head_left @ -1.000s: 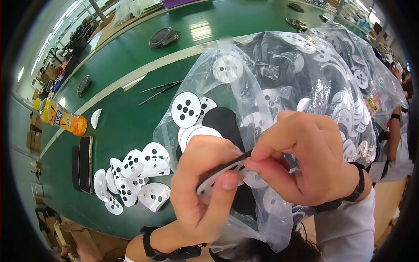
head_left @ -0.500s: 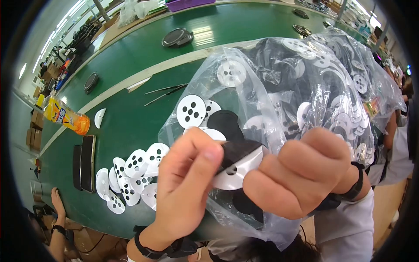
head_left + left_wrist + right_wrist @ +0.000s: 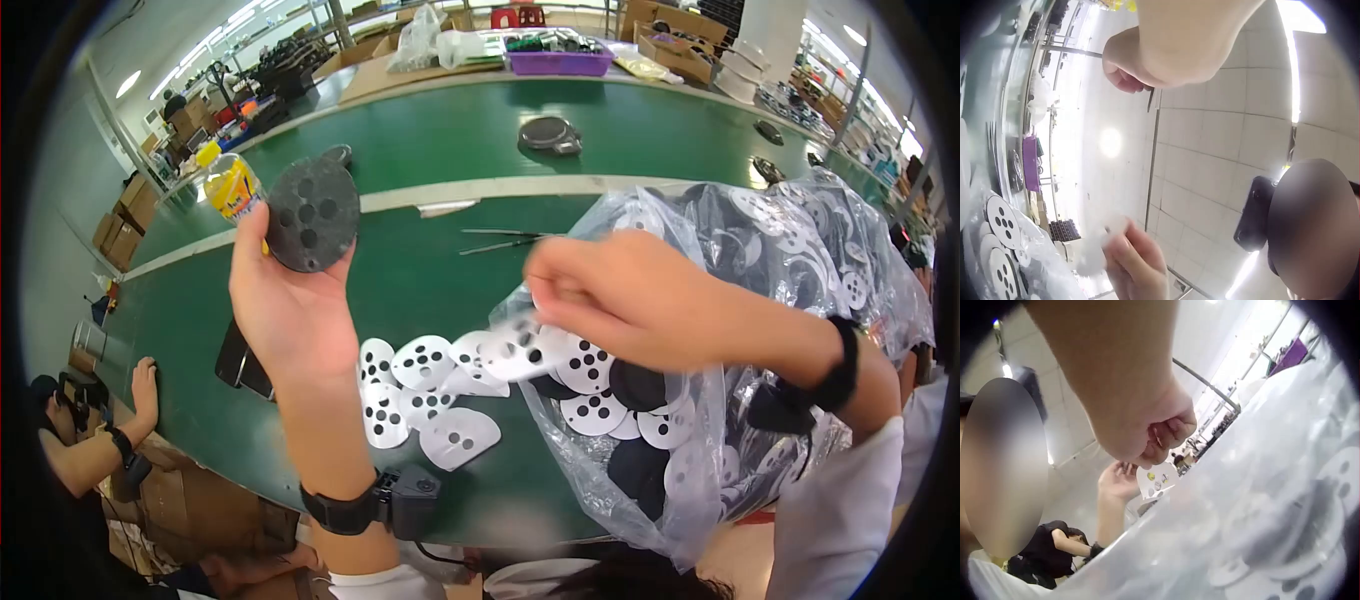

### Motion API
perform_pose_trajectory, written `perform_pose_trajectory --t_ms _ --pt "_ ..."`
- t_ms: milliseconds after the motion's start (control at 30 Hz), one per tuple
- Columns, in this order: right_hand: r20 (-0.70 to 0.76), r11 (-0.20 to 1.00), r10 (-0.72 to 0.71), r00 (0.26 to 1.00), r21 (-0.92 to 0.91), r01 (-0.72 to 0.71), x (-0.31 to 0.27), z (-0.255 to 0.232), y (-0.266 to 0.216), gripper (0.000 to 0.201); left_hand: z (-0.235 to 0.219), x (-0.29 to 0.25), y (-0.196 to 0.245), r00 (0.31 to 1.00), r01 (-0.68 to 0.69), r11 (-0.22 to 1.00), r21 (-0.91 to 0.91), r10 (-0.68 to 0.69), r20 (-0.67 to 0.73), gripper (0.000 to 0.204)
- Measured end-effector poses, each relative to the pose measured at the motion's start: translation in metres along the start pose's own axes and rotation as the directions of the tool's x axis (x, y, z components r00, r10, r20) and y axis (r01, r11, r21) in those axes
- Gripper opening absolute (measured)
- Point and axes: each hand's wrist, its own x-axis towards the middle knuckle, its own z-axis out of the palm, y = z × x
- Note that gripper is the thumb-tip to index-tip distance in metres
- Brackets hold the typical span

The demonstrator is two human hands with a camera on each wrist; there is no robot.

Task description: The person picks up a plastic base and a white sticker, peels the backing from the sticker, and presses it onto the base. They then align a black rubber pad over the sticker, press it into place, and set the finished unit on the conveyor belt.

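My left hand, raised at the left in the head view, holds a round black pad with several holes by its edges, thumb on the near side. My right hand is over the near edge of the plastic bag, fingers curled, pinching a white backing sheet with matching holes, blurred. That backing sheet also hangs below the right hand in the right wrist view. Beneath it, curled white backing sheets lie in a loose pile on the green table.
A clear plastic bag full of black and white discs covers the right side. Tweezers, a yellow-capped bottle and a dark phone lie around. Beyond the pale strip sits a dark round part; a purple bin stands farther back.
Both hands were together at a disc, peeling its white layer. Now they are apart: the left has moved left and up with the black pad, the right keeps the white sheet. The head view has tilted up.
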Motion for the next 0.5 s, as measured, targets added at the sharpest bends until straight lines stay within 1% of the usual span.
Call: perform_pose_trajectory --t_ms 33,67,100,133,167,200,233,300,333,367,400,433,467,500 --pt "-0.046 0.999 -0.038 0.998 -0.033 0.037 0.020 0.010 0.009 0.013 0.007 -0.001 0.001 0.998 -0.039 0.999 -0.006 0.038 -0.039 0.022" --pt "-0.092 0.995 -0.076 0.993 -0.071 0.069 0.040 0.024 0.020 0.014 0.007 -0.002 0.001 0.996 -0.080 0.997 0.010 0.080 -0.041 0.023" --pt "-0.160 0.996 -0.084 0.984 -0.044 0.078 0.059 0.036 0.028 0.014 0.006 -0.002 0.001 0.996 -0.086 0.996 -0.006 0.086 -0.021 0.023" --pt "-0.159 0.999 -0.035 0.987 -0.030 0.030 0.076 0.046 0.033 0.015 0.004 -0.002 0.000 0.995 -0.101 0.995 -0.009 0.101 -0.008 0.022" --pt "-0.231 0.996 -0.049 0.972 -0.080 0.031 0.090 0.060 0.045 0.015 0.004 -0.001 -0.001 0.994 -0.113 0.994 -0.012 0.113 0.002 0.022" --pt "-0.296 0.993 -0.060 0.953 -0.117 0.026 0.096 0.066 0.043 0.014 0.006 -0.004 -0.001 0.993 -0.116 0.993 0.003 0.116 -0.022 0.015" --pt "-0.305 0.992 -0.057 0.951 -0.122 0.020 0.100 0.065 0.046 0.014 0.008 -0.004 -0.002 0.993 -0.115 0.993 -0.001 0.115 -0.011 0.015" --pt "-0.215 0.993 -0.005 0.977 -0.116 -0.020 0.111 0.054 0.050 0.011 0.007 -0.006 -0.003 0.989 -0.149 0.988 0.048 0.148 0.018 0.011" --pt "-0.225 0.983 -0.001 0.974 -0.180 -0.041 0.108 0.042 0.046 0.012 0.007 -0.008 -0.004 0.990 -0.143 0.989 0.045 0.143 0.005 0.011" --pt "-0.195 0.960 -0.029 0.980 -0.278 -0.026 0.108 0.028 0.048 0.020 0.008 -0.010 -0.005 0.989 -0.151 0.988 0.044 0.150 0.015 0.010" --pt "-0.323 0.919 -0.200 0.925 -0.389 0.063 0.111 0.025 0.075 0.026 0.012 -0.010 -0.005 0.986 -0.164 0.986 0.040 0.162 0.033 0.009" --pt "-0.287 0.941 -0.049 0.957 -0.334 -0.052 0.108 0.000 0.074 0.026 0.014 -0.011 -0.005 0.987 -0.162 0.986 0.040 0.160 0.029 0.009" --pt "-0.362 0.937 0.074 0.929 -0.293 -0.189 0.113 -0.020 0.091 0.026 0.016 -0.012 -0.005 0.984 -0.175 0.984 0.038 0.173 0.037 0.009" --pt "-0.462 0.937 0.205 0.863 -0.160 -0.309 0.113 -0.035 0.111 0.026 0.016 -0.014 -0.005 0.982 -0.185 0.982 0.035 0.184 0.044 0.009"
